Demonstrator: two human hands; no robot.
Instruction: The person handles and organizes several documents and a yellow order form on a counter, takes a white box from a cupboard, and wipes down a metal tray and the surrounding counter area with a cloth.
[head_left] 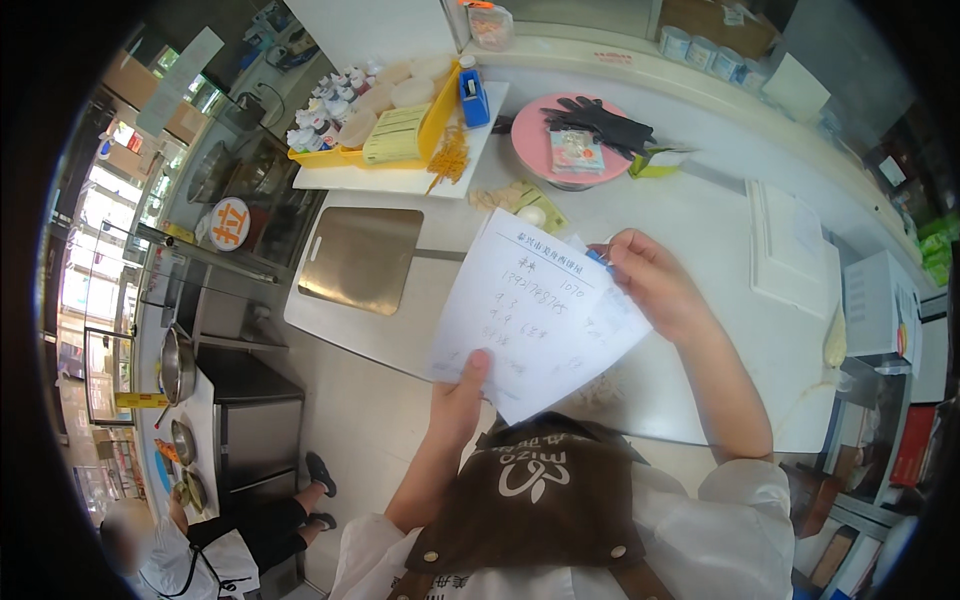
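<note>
Handwritten paper sheets [530, 320], overlapping and white with a printed heading, are held up in front of me over the table. My left hand [462, 393] is closed on their lower left edge, thumb on top and the other fingers hidden beneath. My right hand [655, 280] pinches their upper right corner, beside a small blue piece [599, 258] that looks like a clip. Just beyond the sheets, a small round white item [532, 215] rests on a yellow-green packet. A pink turntable [535, 150] farther back carries black gloves [600, 124] and a small packet [577, 153].
A yellow tray [345, 158] of small bottles and tubs stands at the back left, with a blue tape dispenser [473, 97] beside it. A metal board [361, 258] lies on the white table [700, 380]. A person [215, 555] is at a counter lower left.
</note>
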